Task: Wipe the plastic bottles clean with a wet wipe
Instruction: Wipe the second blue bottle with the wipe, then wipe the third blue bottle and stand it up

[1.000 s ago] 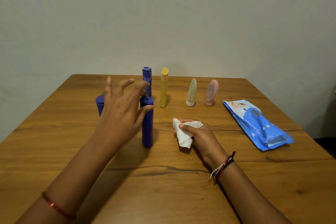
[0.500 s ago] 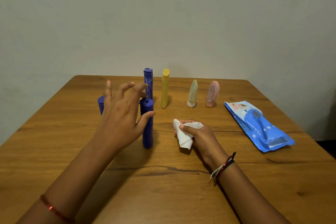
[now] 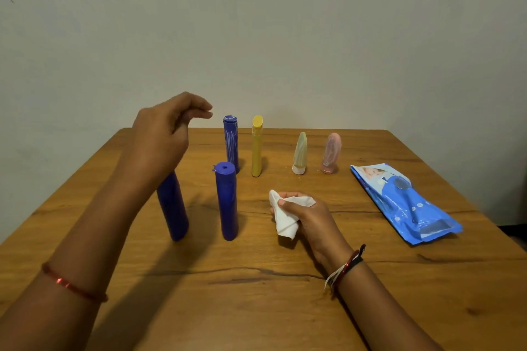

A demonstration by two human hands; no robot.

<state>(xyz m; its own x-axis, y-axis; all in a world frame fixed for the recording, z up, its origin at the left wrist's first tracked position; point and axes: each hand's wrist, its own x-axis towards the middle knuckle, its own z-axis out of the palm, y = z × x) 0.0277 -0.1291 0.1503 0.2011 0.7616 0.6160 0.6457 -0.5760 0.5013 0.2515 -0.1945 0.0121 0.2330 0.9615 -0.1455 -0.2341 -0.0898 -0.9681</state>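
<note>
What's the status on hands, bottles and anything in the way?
Left hand raised, loosely curled, empty. Right hand grips wet wipe. Six bottles upright; nearest blue bottle untouched. Wipes pack off right, nothing blocking.

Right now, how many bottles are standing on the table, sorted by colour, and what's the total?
Blue: 3, one near the wipe, one partly behind the left forearm, one in the back row
Yellow: 1
Pale green: 1
Pink: 1
Total: 6
</note>
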